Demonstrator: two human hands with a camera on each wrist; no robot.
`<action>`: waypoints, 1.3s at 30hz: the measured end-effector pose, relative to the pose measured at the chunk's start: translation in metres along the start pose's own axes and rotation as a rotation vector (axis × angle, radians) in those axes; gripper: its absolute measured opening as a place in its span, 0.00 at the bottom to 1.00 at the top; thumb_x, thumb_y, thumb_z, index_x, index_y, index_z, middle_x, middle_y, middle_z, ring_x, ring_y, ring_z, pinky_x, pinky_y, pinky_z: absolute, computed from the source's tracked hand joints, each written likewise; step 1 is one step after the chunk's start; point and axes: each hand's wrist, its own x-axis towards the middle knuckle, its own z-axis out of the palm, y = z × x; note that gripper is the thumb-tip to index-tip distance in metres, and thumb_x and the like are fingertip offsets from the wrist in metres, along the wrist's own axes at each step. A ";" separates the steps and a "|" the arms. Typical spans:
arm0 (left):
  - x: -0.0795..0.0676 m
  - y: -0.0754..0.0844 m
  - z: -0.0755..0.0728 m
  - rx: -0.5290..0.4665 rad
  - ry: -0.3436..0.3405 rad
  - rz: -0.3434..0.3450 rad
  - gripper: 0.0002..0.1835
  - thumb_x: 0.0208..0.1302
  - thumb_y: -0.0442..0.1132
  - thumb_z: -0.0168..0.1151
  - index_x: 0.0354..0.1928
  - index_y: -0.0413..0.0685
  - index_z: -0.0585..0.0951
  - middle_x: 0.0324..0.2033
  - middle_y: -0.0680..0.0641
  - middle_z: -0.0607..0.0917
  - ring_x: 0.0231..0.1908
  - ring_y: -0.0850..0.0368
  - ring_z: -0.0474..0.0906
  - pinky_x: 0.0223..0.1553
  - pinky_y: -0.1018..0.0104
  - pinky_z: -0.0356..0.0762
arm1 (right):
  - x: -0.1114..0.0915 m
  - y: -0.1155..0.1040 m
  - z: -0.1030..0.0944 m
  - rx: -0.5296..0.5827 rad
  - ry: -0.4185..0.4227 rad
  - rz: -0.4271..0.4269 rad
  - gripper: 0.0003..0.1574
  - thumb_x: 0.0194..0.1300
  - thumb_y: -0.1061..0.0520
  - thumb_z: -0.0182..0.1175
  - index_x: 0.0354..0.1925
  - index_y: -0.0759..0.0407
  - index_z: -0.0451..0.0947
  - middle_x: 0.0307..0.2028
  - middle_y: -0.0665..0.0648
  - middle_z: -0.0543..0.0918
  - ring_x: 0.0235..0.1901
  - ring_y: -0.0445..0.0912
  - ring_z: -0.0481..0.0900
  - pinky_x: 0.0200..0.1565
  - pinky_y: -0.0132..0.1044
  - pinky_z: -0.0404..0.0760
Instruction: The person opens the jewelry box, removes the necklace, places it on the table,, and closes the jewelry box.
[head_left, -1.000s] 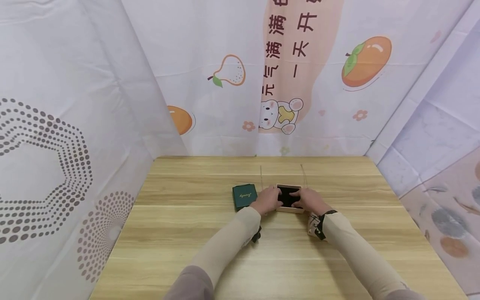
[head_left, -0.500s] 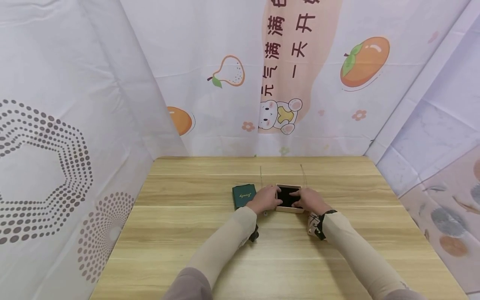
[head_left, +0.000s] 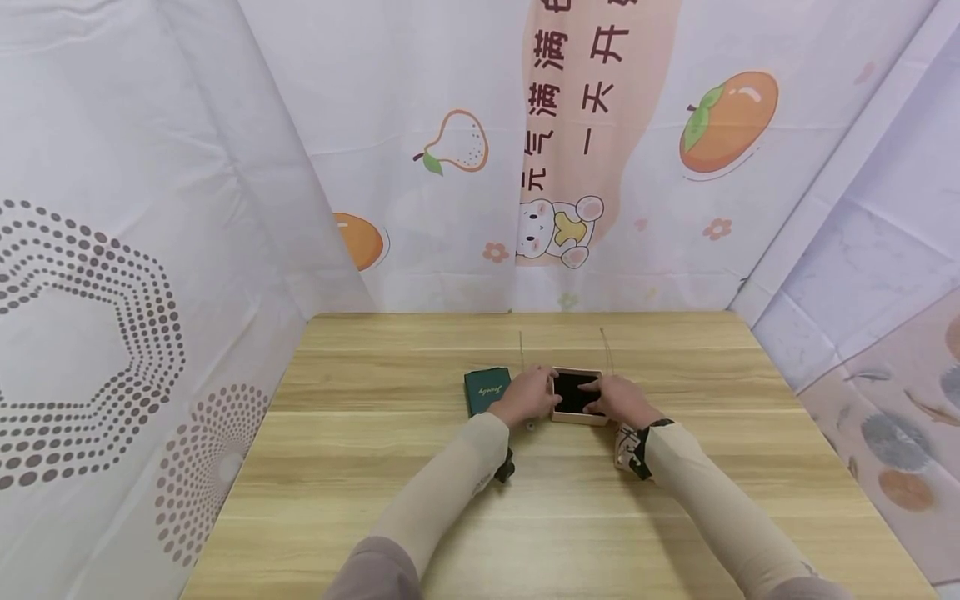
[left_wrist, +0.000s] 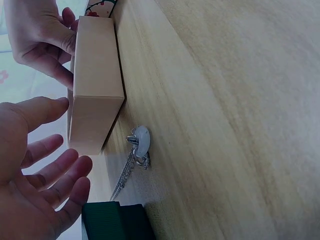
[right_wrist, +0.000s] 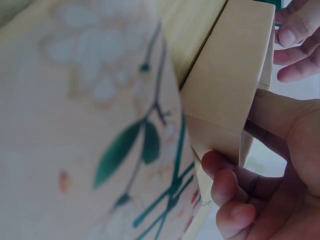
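A small light-tan box [head_left: 578, 418] with a black interior stands on the table, its top uncovered. My right hand [head_left: 628, 402] holds its right end, thumb [right_wrist: 277, 112] reaching inside over the wall and fingers curled against the outside. At the left end, my left hand [head_left: 529, 395] has its fingers spread and loosely bent, gripping nothing; whether the thumb touches the box corner I cannot tell. Below that hand in the left wrist view lies a necklace with a pale oval pendant [left_wrist: 143, 142] and a silver chain [left_wrist: 124, 175].
Left of the left hand sits a dark green box [head_left: 486, 390] with gold lettering. A flower-printed box or lid [right_wrist: 125, 130] stands beside the right wrist. Another thin chain [head_left: 607, 348] lies behind the right hand. Curtains [head_left: 420, 83] close off the table's back and sides.
My left hand has drawn slightly left, away from the box's interior, its fingers now spread. The pendant now shows below it. My right hand stays on the box.
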 end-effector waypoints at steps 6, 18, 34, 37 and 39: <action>0.004 -0.004 -0.002 -0.018 0.052 0.000 0.27 0.68 0.48 0.60 0.67 0.50 0.69 0.62 0.46 0.71 0.54 0.51 0.76 0.55 0.58 0.76 | 0.000 0.001 -0.001 0.013 0.018 -0.017 0.28 0.60 0.53 0.68 0.58 0.58 0.79 0.50 0.68 0.84 0.25 0.45 0.71 0.30 0.36 0.71; 0.009 -0.007 -0.006 -0.028 -0.042 0.002 0.47 0.61 0.56 0.66 0.75 0.46 0.56 0.73 0.41 0.60 0.72 0.46 0.59 0.67 0.51 0.65 | 0.001 0.003 -0.001 0.027 0.013 0.006 0.28 0.60 0.53 0.68 0.58 0.58 0.79 0.55 0.71 0.80 0.24 0.46 0.71 0.31 0.37 0.71; 0.007 -0.006 0.000 0.061 -0.148 0.062 0.59 0.54 0.61 0.70 0.77 0.44 0.46 0.76 0.43 0.54 0.75 0.47 0.52 0.70 0.54 0.62 | -0.001 0.002 -0.001 0.003 0.002 -0.024 0.29 0.60 0.53 0.68 0.59 0.59 0.79 0.51 0.69 0.83 0.25 0.45 0.73 0.31 0.38 0.74; 0.007 -0.006 0.002 0.070 -0.150 0.056 0.59 0.53 0.60 0.71 0.77 0.45 0.47 0.76 0.43 0.55 0.75 0.47 0.52 0.70 0.53 0.61 | -0.002 0.000 -0.002 0.002 -0.003 -0.024 0.29 0.60 0.53 0.68 0.59 0.59 0.78 0.53 0.70 0.82 0.27 0.45 0.74 0.34 0.39 0.75; 0.007 -0.006 0.003 0.076 -0.146 0.052 0.59 0.53 0.60 0.71 0.77 0.45 0.48 0.76 0.44 0.55 0.75 0.48 0.52 0.70 0.52 0.60 | -0.002 -0.001 -0.002 0.005 -0.010 -0.017 0.29 0.61 0.53 0.67 0.60 0.58 0.78 0.54 0.71 0.81 0.27 0.45 0.75 0.34 0.39 0.76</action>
